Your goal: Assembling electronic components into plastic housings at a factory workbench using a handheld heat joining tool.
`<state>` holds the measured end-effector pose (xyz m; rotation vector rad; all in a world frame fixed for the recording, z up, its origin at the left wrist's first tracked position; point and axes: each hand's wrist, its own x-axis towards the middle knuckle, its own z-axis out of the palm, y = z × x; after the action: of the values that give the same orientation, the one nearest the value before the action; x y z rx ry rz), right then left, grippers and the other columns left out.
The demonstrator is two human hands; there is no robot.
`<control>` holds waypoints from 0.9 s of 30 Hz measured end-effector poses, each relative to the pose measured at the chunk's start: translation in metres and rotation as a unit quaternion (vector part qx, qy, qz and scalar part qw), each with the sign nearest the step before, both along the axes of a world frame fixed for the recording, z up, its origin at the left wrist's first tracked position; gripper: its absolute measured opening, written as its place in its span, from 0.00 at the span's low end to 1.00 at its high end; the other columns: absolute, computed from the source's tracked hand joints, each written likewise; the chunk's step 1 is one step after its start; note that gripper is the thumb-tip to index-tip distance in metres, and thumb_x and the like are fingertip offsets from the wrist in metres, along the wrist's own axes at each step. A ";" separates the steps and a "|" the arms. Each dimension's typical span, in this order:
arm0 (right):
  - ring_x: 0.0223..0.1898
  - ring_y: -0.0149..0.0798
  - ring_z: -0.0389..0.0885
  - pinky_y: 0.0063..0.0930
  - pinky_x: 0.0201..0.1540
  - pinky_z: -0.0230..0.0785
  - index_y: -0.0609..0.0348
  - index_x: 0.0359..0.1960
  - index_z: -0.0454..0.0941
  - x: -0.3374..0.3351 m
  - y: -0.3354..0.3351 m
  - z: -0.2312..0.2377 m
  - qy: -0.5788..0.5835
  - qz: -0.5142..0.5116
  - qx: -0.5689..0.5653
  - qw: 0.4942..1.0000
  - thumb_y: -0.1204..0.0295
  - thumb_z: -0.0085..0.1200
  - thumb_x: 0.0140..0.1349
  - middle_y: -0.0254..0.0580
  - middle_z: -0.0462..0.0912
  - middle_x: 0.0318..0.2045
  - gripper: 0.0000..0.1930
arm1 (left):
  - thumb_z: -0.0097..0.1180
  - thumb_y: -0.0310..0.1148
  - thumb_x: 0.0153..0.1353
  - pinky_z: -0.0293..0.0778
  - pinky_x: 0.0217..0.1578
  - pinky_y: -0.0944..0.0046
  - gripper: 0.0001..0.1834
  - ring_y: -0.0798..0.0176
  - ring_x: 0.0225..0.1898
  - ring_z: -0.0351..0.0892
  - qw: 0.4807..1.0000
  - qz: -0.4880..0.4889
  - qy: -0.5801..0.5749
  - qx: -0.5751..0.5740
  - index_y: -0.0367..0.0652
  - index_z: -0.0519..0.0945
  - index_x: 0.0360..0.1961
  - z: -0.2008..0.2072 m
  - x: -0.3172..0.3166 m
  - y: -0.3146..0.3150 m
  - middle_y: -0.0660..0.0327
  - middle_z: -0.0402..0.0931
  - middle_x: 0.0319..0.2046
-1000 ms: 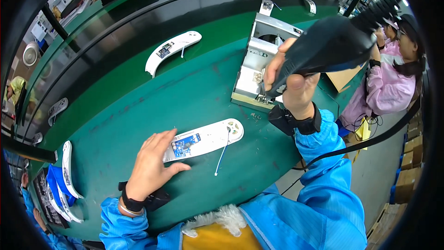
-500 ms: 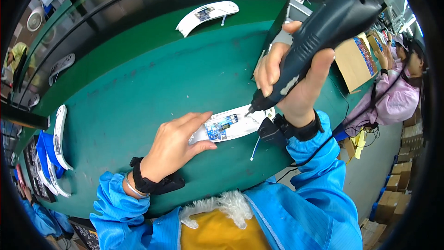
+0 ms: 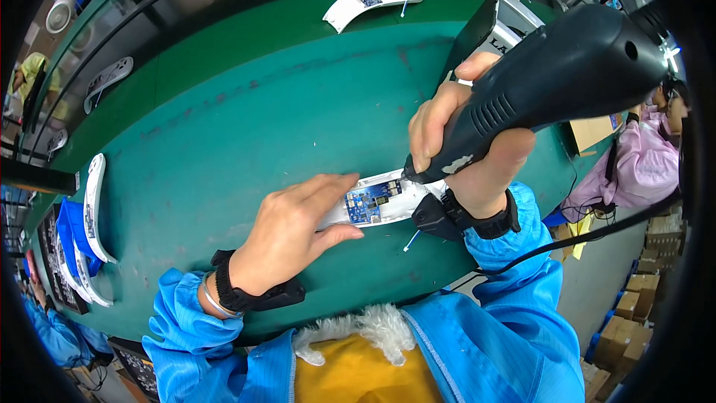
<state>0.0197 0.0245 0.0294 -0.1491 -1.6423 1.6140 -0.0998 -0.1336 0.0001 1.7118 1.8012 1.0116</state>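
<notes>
My left hand [image 3: 294,220] is closed on the left end of a curved white plastic shell [image 3: 401,209], thumb on the near edge and fingers on the far edge. A blue circuit board [image 3: 373,201] lies inside the shell. My right hand [image 3: 485,168] is wrapped round a black corded electric screwdriver [image 3: 552,67], tilted with its nose down at the shell's right part. Its bit tip is hidden now. A short white cable [image 3: 411,240] sticks out at the shell's near side.
Another white shell [image 3: 350,9] lies on the dark green strip at the back. Several shells and a blue bin [image 3: 72,225] are at left. A black box [image 3: 477,33] stands beyond my right hand. At right are a carton [image 3: 593,133] and a person in pink [image 3: 634,157].
The screwdriver has come lower and its nose has closed in on the shell, hiding the bit. My left hand and the held shell have shifted slightly right in the view.
</notes>
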 end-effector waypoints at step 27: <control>0.14 0.32 0.67 0.22 0.18 0.60 0.57 0.50 0.56 0.061 0.094 0.030 0.036 -0.148 0.092 0.984 0.37 0.33 0.56 0.37 0.67 0.15 0.36 | 0.67 0.36 0.38 0.74 0.34 0.62 0.29 0.51 0.34 0.77 0.999 0.012 0.027 -0.020 0.36 0.74 0.44 0.005 0.008 0.007 0.52 0.75 0.39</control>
<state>0.0808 0.1182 0.0595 -0.2255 -1.6191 1.2241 -0.0917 -0.1268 0.0052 1.7125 1.8676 0.9401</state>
